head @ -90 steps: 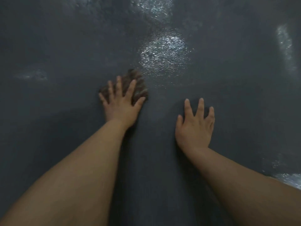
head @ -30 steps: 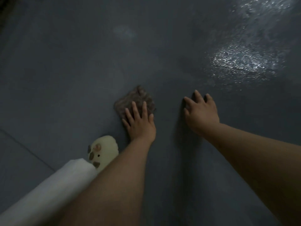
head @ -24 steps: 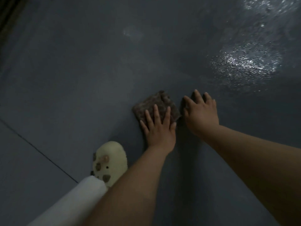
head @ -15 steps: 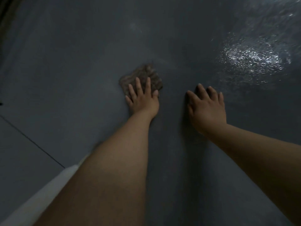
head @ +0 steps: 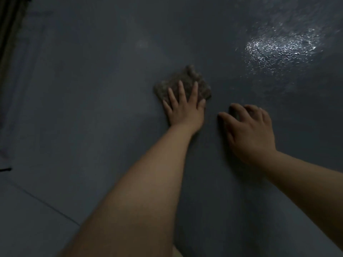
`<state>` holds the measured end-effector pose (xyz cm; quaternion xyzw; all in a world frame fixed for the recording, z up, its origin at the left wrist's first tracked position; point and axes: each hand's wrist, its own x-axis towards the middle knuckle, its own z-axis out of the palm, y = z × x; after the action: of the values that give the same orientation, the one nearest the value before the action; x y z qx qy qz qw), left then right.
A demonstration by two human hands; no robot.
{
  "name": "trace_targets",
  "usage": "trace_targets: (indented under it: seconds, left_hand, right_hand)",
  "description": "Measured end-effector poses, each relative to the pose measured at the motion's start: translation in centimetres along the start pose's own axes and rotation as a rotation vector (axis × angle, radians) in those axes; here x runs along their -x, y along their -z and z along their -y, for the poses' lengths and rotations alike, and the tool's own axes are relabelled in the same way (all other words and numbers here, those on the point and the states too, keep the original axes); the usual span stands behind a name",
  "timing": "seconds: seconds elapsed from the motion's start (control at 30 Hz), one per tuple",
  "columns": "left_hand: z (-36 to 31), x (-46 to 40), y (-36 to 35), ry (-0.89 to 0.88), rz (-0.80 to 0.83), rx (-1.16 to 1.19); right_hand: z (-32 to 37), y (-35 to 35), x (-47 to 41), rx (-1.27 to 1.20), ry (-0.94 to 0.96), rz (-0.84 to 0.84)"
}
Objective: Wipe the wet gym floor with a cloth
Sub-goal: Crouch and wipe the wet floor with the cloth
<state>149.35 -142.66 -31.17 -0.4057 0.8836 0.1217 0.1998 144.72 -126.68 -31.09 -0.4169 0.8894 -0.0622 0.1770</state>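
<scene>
A small brown-grey fuzzy cloth [head: 187,80] lies flat on the dark grey gym floor [head: 92,108]. My left hand [head: 184,108] presses down on its near half with straight, spread fingers. My right hand [head: 248,132] rests on the bare floor just right of the cloth, propped on bent fingertips and holding nothing. A wet, glistening patch [head: 282,47] shines on the floor at the upper right, apart from the cloth.
A thin seam line [head: 42,203] crosses the floor at the lower left. Dark vertical bars or a curtain edge [head: 9,34] stand at the far left. A pale sliver of clothing [head: 176,253] shows at the bottom edge.
My left hand has slid the cloth sideways and forward over the floor. The right hand has stayed planted beside it. The cream slipper and white trouser leg have dropped out of view.
</scene>
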Motion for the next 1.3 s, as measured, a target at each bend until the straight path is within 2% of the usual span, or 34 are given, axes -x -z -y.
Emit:
trace_targets:
  seconds: [0.13,0.27,0.53,0.67,0.73,0.87,1.07,1.17,1.3]
  left_hand:
    - [2.2,-6.5,3.6,-0.023,-0.006,-0.02]
    - [5.0,-8.2,4.0,0.065,-0.078,0.001]
    - [8.9,-3.6,2.2,0.313,-0.075,0.079]
    - [7.8,1.2,-0.2,0.402,-0.069,0.121]
    - [5.8,4.1,-1.6,0.393,-0.058,0.138]
    - [2.3,8.1,-3.8,0.235,-0.036,0.078]
    - [6.0,3.2,-1.1,0.199,-0.013,0.066]
    - [7.7,2.7,-0.7,0.313,-0.015,0.153]
    - [8.6,6.9,-2.9,0.596,-0.084,0.257]
  right_hand:
    - [0.2,-0.6,-0.5,0.006,-0.035,-0.082]
    - [0.6,-0.8,-1.2,-0.002,-0.066,-0.134]
    - [1.0,-0.2,-0.8,-0.022,-0.077,-0.079]
    - [1.2,0.5,-0.1,0.01,-0.056,0.054]
    - [1.4,0.6,0.3,-0.004,-0.066,0.073]
    - [1.6,0.1,1.1,-0.004,-0.067,0.088]
    - [1.2,-0.1,1.1,0.02,-0.032,0.098]
    - [1.0,0.1,1.0,0.008,-0.018,0.096]
    - [0.7,0.8,1.1,0.007,0.019,0.131]
